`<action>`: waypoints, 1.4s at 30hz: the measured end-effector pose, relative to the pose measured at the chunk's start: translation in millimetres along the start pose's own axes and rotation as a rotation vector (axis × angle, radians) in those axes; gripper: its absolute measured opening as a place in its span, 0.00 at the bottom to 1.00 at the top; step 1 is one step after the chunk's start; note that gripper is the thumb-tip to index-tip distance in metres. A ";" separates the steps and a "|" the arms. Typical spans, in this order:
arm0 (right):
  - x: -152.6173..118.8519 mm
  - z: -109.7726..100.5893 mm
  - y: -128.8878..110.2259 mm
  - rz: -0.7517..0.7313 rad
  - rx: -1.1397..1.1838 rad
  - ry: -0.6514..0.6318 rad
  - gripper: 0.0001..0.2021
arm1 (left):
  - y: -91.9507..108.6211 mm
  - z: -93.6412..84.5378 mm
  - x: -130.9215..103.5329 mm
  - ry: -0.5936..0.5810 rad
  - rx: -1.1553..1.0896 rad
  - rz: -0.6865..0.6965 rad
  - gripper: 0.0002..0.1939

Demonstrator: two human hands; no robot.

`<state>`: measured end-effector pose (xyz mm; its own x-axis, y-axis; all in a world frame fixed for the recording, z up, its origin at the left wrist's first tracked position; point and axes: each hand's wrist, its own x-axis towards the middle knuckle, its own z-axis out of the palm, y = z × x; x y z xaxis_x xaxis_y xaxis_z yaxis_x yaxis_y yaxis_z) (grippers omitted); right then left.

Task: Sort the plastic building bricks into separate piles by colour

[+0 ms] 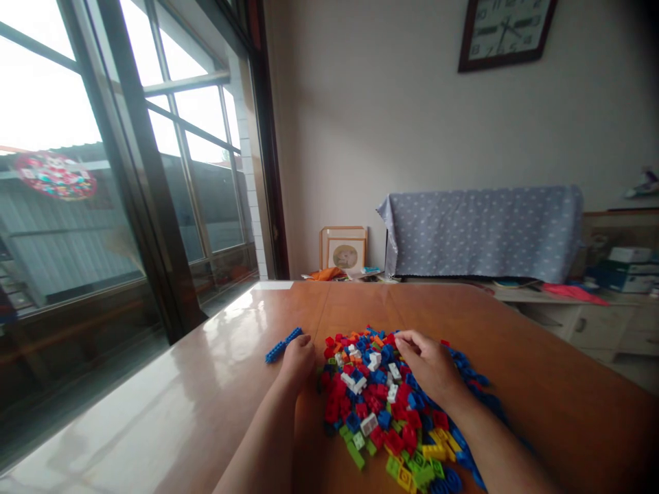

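- The left hand (pixel 298 358) is held low over the counter (pixel 169 412), just left of the brick pile (pixel 378 392), with its fingers curled in; whether it grips anything is hidden.
- A blue strip of joined bricks (pixel 283 346) lies slantwise on the counter just beyond the left hand; I cannot tell whether they touch.
- The right hand (pixel 425 360) is over the far right part of the pile, thumb and fingers bent together; I cannot tell whether a brick is pinched between them.
- The pile spreads loosely between the two forearms, with many red bricks in its middle and white bricks (pixel 368 424) scattered among them.
- Green bricks (pixel 355 454) and yellow bricks (pixel 435 451) lie along the near edge, while blue bricks (pixel 478 379) run down the right side, partly behind the right forearm.
- Beyond the counter, a spotted grey-blue cloth (pixel 484 230) hangs below a wall clock (pixel 507 31).
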<state>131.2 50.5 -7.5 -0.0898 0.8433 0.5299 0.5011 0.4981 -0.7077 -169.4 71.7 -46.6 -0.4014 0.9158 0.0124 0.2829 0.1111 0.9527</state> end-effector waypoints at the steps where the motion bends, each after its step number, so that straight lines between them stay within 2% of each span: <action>1: -0.1 0.1 0.2 0.002 0.005 -0.002 0.15 | -0.4 -1.5 0.7 0.023 0.038 0.017 0.02; 7: 0.7 -0.2 2.0 0.023 0.019 -0.007 0.16 | 2.3 -9.7 1.0 0.095 0.249 0.108 0.11; 13: 4.2 1.2 17.6 0.058 0.009 0.011 0.15 | 9.4 -14.8 -4.6 0.092 0.325 0.178 0.06; 15: 5.4 2.1 23.6 0.084 0.004 -0.001 0.15 | 14.3 -12.1 -10.5 0.056 0.324 0.197 0.09; 18: 4.7 2.2 21.9 0.093 -0.013 -0.058 0.16 | 24.6 -6.2 -26.4 -0.063 0.304 0.214 0.15; 20: 1.4 1.4 12.2 0.044 -0.044 -0.129 0.18 | 32.4 -5.1 -40.4 -0.176 0.268 0.222 0.20; 22: -4.2 0.6 -0.3 -0.038 -0.088 -0.238 0.24 | 39.9 -7.6 -53.8 -0.396 0.147 0.211 0.30; 24: -10.9 0.9 -10.2 -0.105 -0.132 -0.372 0.32 | 45.6 -11.9 -63.8 -0.531 0.137 0.255 0.39; 27: -18.8 4.9 -13.9 -0.126 -0.207 -0.519 0.38 | 49.3 -15.5 -70.5 -0.591 0.258 0.336 0.46; 30: -20.1 10.2 -9.3 -0.102 -0.241 -0.511 0.32 | 48.3 -11.4 -71.0 -0.586 0.352 0.396 0.42; 36: -12.2 12.4 -2.8 -0.105 -0.205 -0.386 0.19 | 46.9 3.7 -69.5 -0.531 0.307 0.453 0.21; 42: -8.6 10.9 1.0 -0.088 -0.185 -0.334 0.15 | 48.3 9.1 -67.4 -0.484 0.296 0.519 0.17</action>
<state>123.1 46.0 -17.9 -0.3993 0.8335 0.3819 0.6226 0.5523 -0.5544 -120.8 18.8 -4.2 0.2536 0.9379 0.2367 0.5794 -0.3433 0.7392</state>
